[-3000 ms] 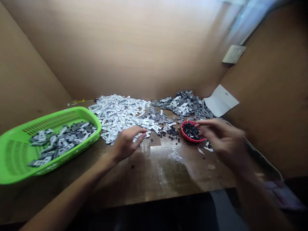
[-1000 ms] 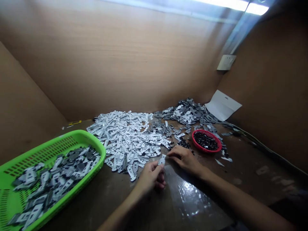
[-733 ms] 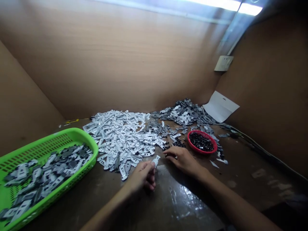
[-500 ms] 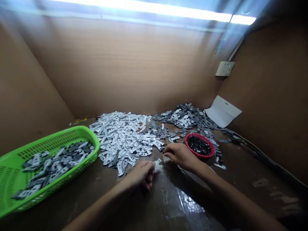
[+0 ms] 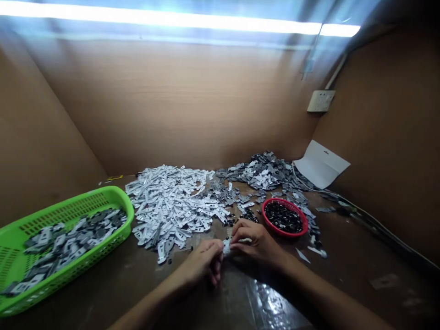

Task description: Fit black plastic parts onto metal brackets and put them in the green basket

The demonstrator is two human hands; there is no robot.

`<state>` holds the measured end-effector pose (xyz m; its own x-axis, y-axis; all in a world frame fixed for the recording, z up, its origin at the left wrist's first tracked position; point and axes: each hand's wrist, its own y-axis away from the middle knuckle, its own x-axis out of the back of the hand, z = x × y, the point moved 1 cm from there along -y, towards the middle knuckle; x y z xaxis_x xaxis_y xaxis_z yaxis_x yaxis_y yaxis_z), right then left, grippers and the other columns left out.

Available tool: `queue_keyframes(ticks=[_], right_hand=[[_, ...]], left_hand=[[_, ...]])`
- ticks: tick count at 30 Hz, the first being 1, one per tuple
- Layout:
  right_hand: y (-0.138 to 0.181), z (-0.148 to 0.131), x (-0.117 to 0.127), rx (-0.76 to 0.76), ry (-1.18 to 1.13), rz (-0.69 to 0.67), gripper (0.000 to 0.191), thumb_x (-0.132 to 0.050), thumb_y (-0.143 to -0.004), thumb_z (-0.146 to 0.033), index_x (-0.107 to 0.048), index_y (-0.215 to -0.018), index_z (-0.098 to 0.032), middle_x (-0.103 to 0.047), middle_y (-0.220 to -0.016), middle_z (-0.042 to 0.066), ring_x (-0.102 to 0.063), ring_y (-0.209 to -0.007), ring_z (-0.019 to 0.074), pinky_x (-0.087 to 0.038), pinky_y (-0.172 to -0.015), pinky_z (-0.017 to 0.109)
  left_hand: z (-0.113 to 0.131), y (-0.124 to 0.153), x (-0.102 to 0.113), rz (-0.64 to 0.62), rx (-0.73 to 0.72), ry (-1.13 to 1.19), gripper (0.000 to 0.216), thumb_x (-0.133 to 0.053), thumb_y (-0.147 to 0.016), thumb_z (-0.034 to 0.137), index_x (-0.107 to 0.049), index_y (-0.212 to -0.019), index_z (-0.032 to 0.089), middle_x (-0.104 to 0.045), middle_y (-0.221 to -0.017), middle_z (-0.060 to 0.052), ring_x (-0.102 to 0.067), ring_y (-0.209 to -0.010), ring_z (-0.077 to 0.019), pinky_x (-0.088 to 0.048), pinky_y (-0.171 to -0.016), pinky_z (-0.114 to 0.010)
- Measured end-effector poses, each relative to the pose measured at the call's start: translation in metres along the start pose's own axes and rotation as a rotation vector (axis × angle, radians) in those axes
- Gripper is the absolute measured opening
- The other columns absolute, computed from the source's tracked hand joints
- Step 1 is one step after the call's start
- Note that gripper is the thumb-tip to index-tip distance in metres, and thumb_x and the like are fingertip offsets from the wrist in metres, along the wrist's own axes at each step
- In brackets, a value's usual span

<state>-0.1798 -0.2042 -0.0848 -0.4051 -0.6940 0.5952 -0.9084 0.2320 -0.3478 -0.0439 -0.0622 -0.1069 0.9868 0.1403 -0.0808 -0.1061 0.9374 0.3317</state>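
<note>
My left hand (image 5: 203, 262) and my right hand (image 5: 255, 244) meet low in the middle of the wooden table (image 5: 144, 288). Both pinch one small silvery metal piece (image 5: 226, 246) between their fingertips. Just beyond them spreads a wide heap of bright silver metal plates (image 5: 172, 206). A darker grey heap of metal parts (image 5: 264, 170) lies further back on the right. A small red bowl (image 5: 298, 230) full of tiny black parts stands right of my right hand.
A green plastic basket (image 5: 20, 236) holding several grey assembled pieces sits at the left. Brown board walls close in three sides. A white card (image 5: 321, 163) leans at the back right, a wall socket (image 5: 320, 101) above it, and a cable (image 5: 378, 227) runs along the right edge.
My right hand came back from the red bowl to the left hand, and now both hold the same small metal piece. The view tilted up, showing the lamp.
</note>
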Motion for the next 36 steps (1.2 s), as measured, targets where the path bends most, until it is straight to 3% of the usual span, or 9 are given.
queue_keyframes(ticks=[13, 20, 26, 30, 33, 36], right_hand=[[0.001, 0.002, -0.011, 0.150, 0.230, 0.065, 0.010, -0.057, -0.079, -0.026, -0.062, -0.086, -0.020, -0.056, -0.090, 0.001, -0.049, -0.085, 0.0049, -0.040, -0.072, 0.017], [0.001, 0.001, -0.010, 0.088, 0.150, 0.045, 0.015, -0.057, -0.080, -0.029, -0.063, -0.091, -0.022, -0.055, -0.095, 0.002, -0.050, -0.089, 0.0053, -0.042, -0.076, 0.017], [0.002, -0.009, -0.005, -0.071, 0.002, 0.069, 0.020, -0.056, -0.080, -0.036, -0.062, -0.094, -0.022, -0.054, -0.100, 0.001, -0.051, -0.093, 0.0059, -0.042, -0.081, 0.017], [-0.001, -0.007, -0.001, -0.320, -0.112, 0.178, 0.031, -0.045, -0.085, -0.044, -0.060, -0.093, -0.018, -0.057, -0.091, 0.002, -0.052, -0.084, 0.0059, -0.041, -0.075, 0.016], [-0.001, 0.002, -0.007, -0.506, -0.261, 0.090, 0.044, -0.041, -0.084, -0.052, -0.060, -0.084, -0.012, -0.057, -0.076, 0.003, -0.050, -0.068, 0.0045, -0.037, -0.060, 0.014], [0.001, 0.011, -0.017, -0.617, -0.404, -0.057, 0.050, -0.048, -0.077, -0.057, -0.055, -0.073, -0.008, -0.049, -0.060, 0.001, -0.039, -0.050, 0.0018, -0.027, -0.047, 0.013]], left_hand=[[-0.002, 0.005, 0.004, 0.003, -0.033, 0.018, 0.039, -0.035, -0.086, 0.051, -0.044, -0.077, 0.014, -0.047, -0.056, 0.000, -0.051, -0.046, -0.0120, -0.039, -0.038, -0.019], [0.000, 0.001, 0.009, -0.032, 0.001, 0.095, 0.034, -0.037, -0.086, 0.045, -0.044, -0.074, 0.014, -0.045, -0.053, 0.001, -0.050, -0.042, -0.0113, -0.038, -0.036, -0.018], [0.001, 0.000, 0.008, -0.031, -0.002, 0.077, 0.038, -0.041, -0.084, 0.050, -0.044, -0.074, 0.014, -0.046, -0.052, 0.001, -0.050, -0.042, -0.0112, -0.038, -0.036, -0.018], [0.000, 0.000, 0.007, -0.026, 0.003, 0.056, 0.039, -0.041, -0.084, 0.051, -0.044, -0.073, 0.014, -0.045, -0.051, 0.001, -0.049, -0.041, -0.0115, -0.037, -0.034, -0.018], [0.001, 0.001, 0.006, -0.028, -0.007, 0.036, 0.039, -0.041, -0.084, 0.051, -0.043, -0.071, 0.014, -0.045, -0.050, 0.001, -0.050, -0.041, -0.0119, -0.036, -0.034, -0.017], [0.001, 0.002, 0.005, -0.027, -0.009, 0.009, 0.038, -0.040, -0.084, 0.049, -0.042, -0.071, 0.014, -0.045, -0.050, 0.001, -0.050, -0.041, -0.0123, -0.037, -0.034, -0.018]])
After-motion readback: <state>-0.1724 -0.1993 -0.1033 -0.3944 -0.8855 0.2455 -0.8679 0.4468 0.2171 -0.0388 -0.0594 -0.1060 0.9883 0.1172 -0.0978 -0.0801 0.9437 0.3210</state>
